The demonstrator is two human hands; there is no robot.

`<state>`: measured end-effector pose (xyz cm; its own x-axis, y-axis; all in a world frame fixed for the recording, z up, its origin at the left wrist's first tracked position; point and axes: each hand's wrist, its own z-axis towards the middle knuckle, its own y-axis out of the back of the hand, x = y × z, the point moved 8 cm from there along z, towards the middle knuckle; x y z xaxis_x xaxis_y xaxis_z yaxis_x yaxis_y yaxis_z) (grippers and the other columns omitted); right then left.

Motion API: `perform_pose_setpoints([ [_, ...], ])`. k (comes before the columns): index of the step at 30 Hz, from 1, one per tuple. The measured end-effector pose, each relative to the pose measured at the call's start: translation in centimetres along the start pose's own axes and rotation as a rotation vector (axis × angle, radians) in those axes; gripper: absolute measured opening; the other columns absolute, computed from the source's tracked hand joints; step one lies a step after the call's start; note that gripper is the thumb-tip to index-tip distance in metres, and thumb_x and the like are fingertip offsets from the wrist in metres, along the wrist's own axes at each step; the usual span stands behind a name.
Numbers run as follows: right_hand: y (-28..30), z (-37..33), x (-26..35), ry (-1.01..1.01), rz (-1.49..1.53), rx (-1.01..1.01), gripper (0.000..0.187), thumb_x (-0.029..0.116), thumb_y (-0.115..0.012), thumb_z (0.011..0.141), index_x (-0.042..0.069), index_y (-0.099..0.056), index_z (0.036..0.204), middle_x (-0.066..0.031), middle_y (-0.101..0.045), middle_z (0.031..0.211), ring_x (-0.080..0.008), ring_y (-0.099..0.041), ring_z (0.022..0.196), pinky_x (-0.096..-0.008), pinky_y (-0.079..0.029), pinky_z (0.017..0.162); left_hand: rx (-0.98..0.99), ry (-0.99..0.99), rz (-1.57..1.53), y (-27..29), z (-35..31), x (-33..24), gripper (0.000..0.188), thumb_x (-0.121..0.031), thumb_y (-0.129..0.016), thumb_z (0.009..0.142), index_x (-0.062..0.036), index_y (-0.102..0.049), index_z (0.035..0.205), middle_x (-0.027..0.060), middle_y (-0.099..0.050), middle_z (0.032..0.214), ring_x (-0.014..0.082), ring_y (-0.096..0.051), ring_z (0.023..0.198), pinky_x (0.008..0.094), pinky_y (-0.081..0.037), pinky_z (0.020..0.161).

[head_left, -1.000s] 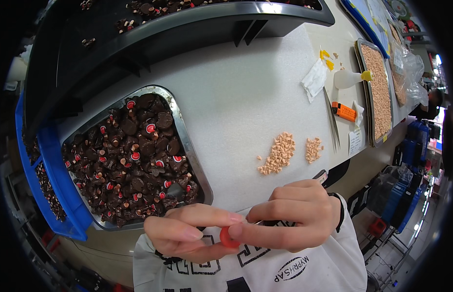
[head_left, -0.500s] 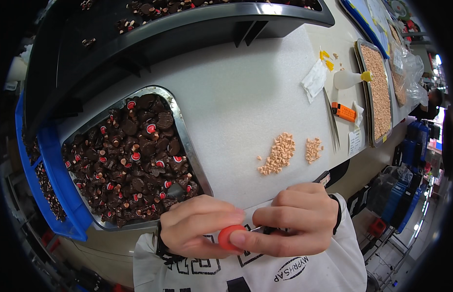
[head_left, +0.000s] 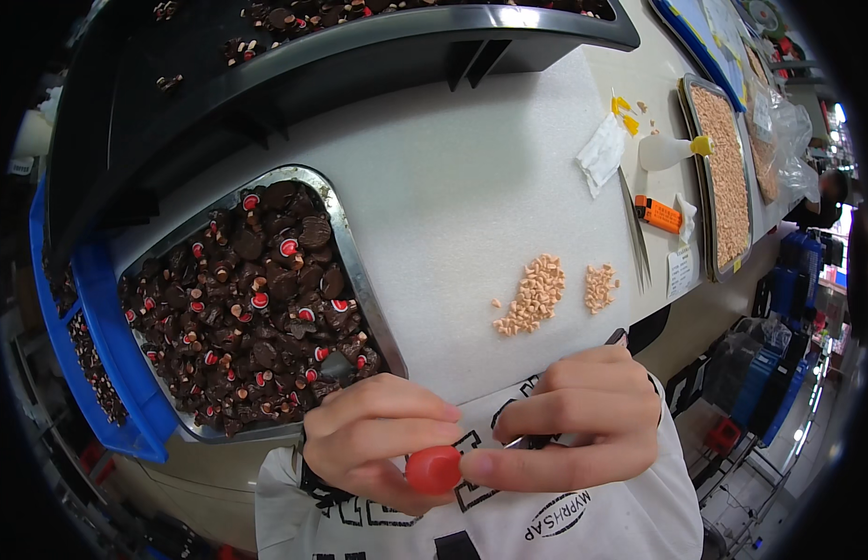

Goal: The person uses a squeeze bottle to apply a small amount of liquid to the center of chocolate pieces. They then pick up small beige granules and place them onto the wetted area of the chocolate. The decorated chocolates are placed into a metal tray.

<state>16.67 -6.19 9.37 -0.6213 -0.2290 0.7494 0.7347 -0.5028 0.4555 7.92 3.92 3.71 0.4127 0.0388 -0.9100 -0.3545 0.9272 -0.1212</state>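
Observation:
My left hand (head_left: 382, 439) is closed in front of my shirt, fingers pinching a smooth, rounded red piece (head_left: 434, 469); its exact kind is unclear. Beside it, my right hand (head_left: 583, 425) is closed, with its thumb stretched toward the red piece and its tip at that piece's edge. Between the right thumb and fingers shows a slim metal tool (head_left: 514, 442) with a dark part, mostly hidden by the hand. Ahead of the right hand, a larger pile of small tan pieces (head_left: 533, 297) and a smaller pile (head_left: 600, 288) lie on the white worktop (head_left: 452, 233).
A metal tray (head_left: 336, 210) of dark brown and red small parts sits left, beside a blue bin (head_left: 107, 336). A big black tray (head_left: 359, 61) spans the far side. Rightward lie tweezers (head_left: 636, 233), an orange tool (head_left: 659, 215), a squeeze bottle (head_left: 665, 152) and a tray of tan pieces (head_left: 718, 177).
My right hand has shifted slightly right, and its thumb has slid off the red piece to its edge. The red piece has moved slightly left and down, showing more of itself.

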Motion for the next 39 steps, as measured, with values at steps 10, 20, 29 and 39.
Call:
perform_pose_setpoints([
  [10, 4.2, -1.4, -3.7, -0.342, -0.423, 0.004, 0.037, -0.005, -0.059, 0.066, 0.003, -0.063, 0.103, -0.0073, -0.054, 0.069, -0.0168, -0.052, 0.054, -0.0259, -0.041, 0.047, 0.033, -0.015, -0.012, 0.1, -0.2, -0.1, 0.037, -0.017, -0.075, 0.065, 0.0051, -0.060, 0.091, 0.0162, -0.062, 0.079, 0.0213, -0.061, 0.062, 0.0258, -0.050, 0.051],
  [20, 8.1, -4.3, -7.4, -0.598, -0.717, -0.055, 0.023, 0.005, -0.062, 0.072, 0.008, -0.060, 0.095, -0.0071, -0.053, 0.071, -0.0235, -0.055, 0.059, -0.0325, -0.043, 0.052, 0.208, -0.043, 0.021, -0.7, -0.5, -0.1, 0.047, -0.031, -0.070, 0.071, 0.0062, -0.052, 0.093, 0.0156, -0.057, 0.077, 0.0216, -0.058, 0.063, 0.0264, -0.047, 0.054],
  [29, 9.0, -5.0, -7.1, -0.636, -0.747, -0.061, 0.018, 0.015, -0.069, 0.072, 0.006, -0.060, 0.085, -0.0072, -0.057, 0.068, -0.0208, -0.056, 0.055, -0.0289, -0.043, 0.049, 0.166, 0.084, 0.045, -1.0, -0.5, 0.2, 0.044, -0.031, -0.072, 0.071, 0.0059, -0.057, 0.092, 0.0173, -0.062, 0.076, 0.0240, -0.060, 0.066, 0.0297, -0.049, 0.059],
  [39, -0.8, -2.2, 2.4, 0.164, -0.234, 0.024, 0.022, 0.011, -0.060, 0.070, -0.002, -0.059, 0.088, -0.0041, -0.048, 0.077, -0.0107, -0.044, 0.050, -0.0221, -0.034, 0.038, 0.252, 0.367, -0.261, -2.0, -1.5, 1.5, 0.041, -0.031, -0.071, 0.072, 0.0053, -0.059, 0.085, 0.0144, -0.062, 0.077, 0.0232, -0.060, 0.070, 0.0311, -0.047, 0.064],
])
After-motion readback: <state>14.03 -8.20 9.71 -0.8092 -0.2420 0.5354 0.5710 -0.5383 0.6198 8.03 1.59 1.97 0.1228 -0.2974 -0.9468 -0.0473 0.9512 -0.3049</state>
